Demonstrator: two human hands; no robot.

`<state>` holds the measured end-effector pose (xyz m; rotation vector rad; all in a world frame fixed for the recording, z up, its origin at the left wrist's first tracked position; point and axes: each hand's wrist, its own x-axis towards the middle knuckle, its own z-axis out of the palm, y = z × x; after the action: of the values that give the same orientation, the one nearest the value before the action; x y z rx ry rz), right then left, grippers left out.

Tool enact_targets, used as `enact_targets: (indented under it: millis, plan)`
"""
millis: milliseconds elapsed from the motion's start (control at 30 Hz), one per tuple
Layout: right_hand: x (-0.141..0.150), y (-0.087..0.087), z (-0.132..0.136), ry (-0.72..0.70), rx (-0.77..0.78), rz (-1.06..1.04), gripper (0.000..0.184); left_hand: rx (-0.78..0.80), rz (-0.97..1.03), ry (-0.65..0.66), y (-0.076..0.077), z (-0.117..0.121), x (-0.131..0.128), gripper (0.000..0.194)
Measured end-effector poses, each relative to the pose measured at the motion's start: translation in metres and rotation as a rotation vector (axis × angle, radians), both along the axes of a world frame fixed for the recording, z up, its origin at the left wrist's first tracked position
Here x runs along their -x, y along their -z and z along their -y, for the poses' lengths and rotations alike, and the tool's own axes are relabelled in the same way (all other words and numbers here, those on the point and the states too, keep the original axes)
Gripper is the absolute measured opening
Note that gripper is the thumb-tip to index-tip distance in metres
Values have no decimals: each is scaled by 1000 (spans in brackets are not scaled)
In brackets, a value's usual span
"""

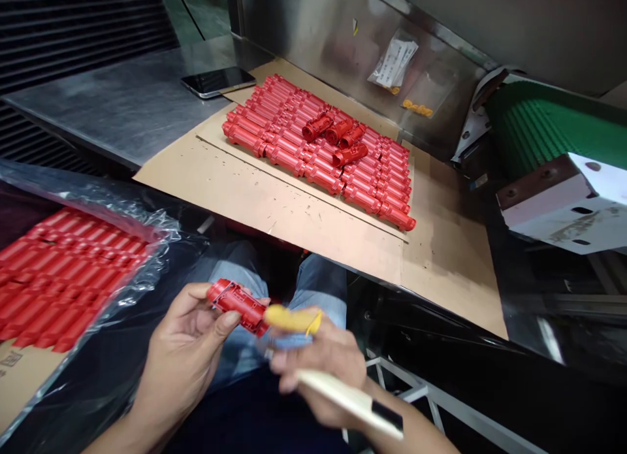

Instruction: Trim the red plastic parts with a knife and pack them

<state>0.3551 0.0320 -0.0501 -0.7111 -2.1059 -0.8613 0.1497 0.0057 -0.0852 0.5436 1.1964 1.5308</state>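
Observation:
My left hand grips a red plastic tubular part between thumb and fingers, above my lap. The part has cut-out slots and ridges and lies tilted, with its right end toward my other hand. My right hand is closed around a cream-handled tool with a dark end; motion blurs it, and its working tip cannot be made out. A yellow finger cover sits on a finger of that hand, at or touching the part's right end.
Rows of red tubular parts lie on cardboard, with several loose ones on top. A phone rests on the metal table. At left, a plastic-lined box holds more red parts. A green ribbed belt stands right.

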Motion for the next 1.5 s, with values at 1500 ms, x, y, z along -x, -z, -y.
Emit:
enact_targets:
  millis: [1500]
  plan:
    - [8, 20, 11, -591, 1101, -742, 25, -220, -214, 86, 23, 18, 3, 24]
